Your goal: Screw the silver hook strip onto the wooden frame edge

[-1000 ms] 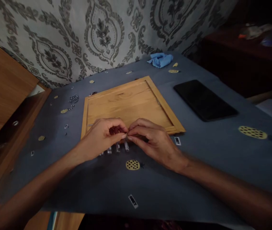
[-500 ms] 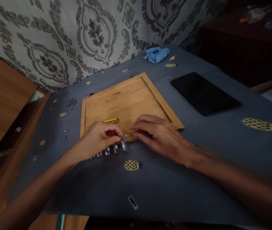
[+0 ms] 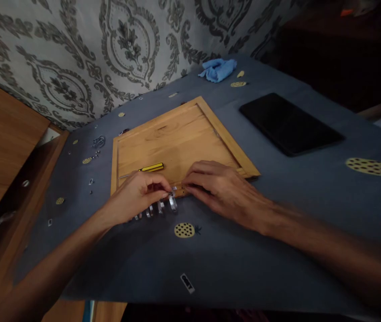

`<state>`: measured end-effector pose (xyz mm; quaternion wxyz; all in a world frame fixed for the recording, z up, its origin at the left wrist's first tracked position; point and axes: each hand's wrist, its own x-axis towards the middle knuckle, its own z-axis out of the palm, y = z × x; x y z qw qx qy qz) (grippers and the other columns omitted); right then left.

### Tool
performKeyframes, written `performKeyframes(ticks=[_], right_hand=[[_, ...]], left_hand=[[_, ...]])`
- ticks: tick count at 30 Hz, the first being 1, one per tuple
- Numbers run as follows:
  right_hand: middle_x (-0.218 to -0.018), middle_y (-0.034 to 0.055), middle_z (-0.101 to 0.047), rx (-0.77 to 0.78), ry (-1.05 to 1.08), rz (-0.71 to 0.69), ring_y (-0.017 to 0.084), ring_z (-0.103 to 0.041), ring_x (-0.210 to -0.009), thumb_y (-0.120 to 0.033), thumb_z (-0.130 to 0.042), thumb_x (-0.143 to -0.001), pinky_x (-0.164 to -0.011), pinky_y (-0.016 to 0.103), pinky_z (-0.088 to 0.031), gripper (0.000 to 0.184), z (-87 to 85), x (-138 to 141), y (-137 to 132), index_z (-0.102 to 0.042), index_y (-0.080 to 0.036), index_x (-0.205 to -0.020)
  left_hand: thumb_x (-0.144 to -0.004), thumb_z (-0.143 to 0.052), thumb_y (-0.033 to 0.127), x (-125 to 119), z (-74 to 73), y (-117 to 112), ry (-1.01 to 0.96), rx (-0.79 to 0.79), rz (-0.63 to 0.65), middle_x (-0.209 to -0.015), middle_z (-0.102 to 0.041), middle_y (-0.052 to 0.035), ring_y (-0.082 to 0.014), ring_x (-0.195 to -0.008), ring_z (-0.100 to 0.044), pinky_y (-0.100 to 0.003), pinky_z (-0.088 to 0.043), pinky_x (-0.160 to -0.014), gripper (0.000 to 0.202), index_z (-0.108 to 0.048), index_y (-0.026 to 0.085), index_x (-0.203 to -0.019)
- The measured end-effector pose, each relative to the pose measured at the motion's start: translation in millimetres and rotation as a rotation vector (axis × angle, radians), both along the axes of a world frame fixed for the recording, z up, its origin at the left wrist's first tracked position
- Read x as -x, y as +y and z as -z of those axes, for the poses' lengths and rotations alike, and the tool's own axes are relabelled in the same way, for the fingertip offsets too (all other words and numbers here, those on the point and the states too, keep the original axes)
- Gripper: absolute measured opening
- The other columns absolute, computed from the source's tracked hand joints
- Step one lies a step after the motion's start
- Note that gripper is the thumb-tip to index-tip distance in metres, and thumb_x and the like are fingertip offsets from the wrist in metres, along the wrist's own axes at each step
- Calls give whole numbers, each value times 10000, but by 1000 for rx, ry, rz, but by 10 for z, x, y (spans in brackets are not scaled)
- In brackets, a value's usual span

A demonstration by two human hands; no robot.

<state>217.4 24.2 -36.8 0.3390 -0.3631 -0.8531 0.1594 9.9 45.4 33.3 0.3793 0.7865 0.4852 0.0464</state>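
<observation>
My left hand (image 3: 137,194) is curled into a pinch at the near edge of a framed wooden panel (image 3: 177,138), its fingertips closed on a small metal piece too tiny to name. A row of small clear or metal clips (image 3: 157,208) lies on the cloth just under those fingers. My right hand (image 3: 220,190) rests on the panel's near edge, fingers bent and pressed together, and what they hold, if anything, is hidden. A yellow-handled screwdriver (image 3: 148,168) lies on the panel just beyond my left hand.
A grey-blue cloth (image 3: 277,214) with yellow prints covers the table. A black tablet (image 3: 289,124) lies at right, a crumpled blue rag (image 3: 218,70) at the back. Small metal parts (image 3: 97,143) are scattered at left, a label (image 3: 187,283) near the front edge. A patterned wall stands behind.
My hands, pinched together fingertip to fingertip a second ago, have come apart; the right one has settled on the panel's edge. The screwdriver has come into sight.
</observation>
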Motion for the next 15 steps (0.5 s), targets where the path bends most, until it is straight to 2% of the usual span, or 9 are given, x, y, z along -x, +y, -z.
performKeyframes(ticks=[9,15], right_hand=[[-851,66,-622,20,3,-15,169,-586,-779,-141,-499,-933,-698,305,-483,191,-21,-3,-10,-675,-139,-859],[-849,67,-621,28,-6,-6,173,-589,-780,-142,-500,-934,-694,306,-483,189,-19,-5,-7,-674,-135,-860]], left_hand=[[-806,-619,263,36,52,23,-1,-10,-9,-786,-731,-30,-139,-698,-639,-253,-466,-649,143,-726,173,-835],[-810,-630,266,53,117,73,-73,46,-2,-788,-733,-41,-127,-683,-632,-241,-470,-634,154,-731,154,-841]])
